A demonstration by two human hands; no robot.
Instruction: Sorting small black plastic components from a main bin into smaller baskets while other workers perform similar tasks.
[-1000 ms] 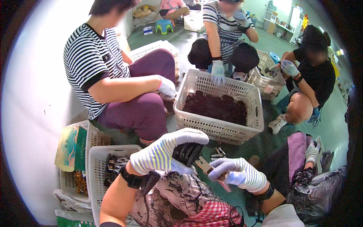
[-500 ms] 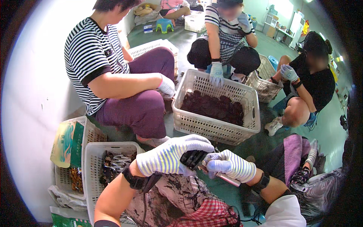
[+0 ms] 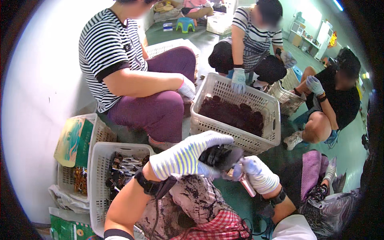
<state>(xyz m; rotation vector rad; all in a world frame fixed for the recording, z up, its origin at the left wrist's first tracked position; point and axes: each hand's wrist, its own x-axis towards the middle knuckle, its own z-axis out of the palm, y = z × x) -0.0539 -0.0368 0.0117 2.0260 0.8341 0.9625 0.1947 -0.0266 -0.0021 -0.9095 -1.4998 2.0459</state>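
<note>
While the left hand (image 3: 188, 156), in a white knit glove with blue and yellow-green stripes, curls its fingers around a shiny black, ridged lump (image 3: 218, 157), the right hand (image 3: 260, 174), in a white and pale blue glove, sits at four o'clock from it. The right hand pinches a thin, flat, pinkish strip (image 3: 247, 186), which hangs down between four and five o'clock. The lump is up above the person's lap, out in front. Its right side and the right fingertips are blurry, so I cannot tell if the strip touches it.

At twelve to one o'clock is a big white plastic basket with holes (image 3: 216, 130), with dark brown bits (image 3: 232, 114) inside. At nine o'clock, past the left hand, is a smaller white plastic basket (image 3: 96, 200) with shiny metal pieces (image 3: 130, 164) in it.

The lump could slip, I think, if the smooth glove holds it too loosely. The strip could drop to the green floor (image 3: 244, 208), as only fingertips seem to hold it. A fast right hand could also bump the left fingers.
</note>
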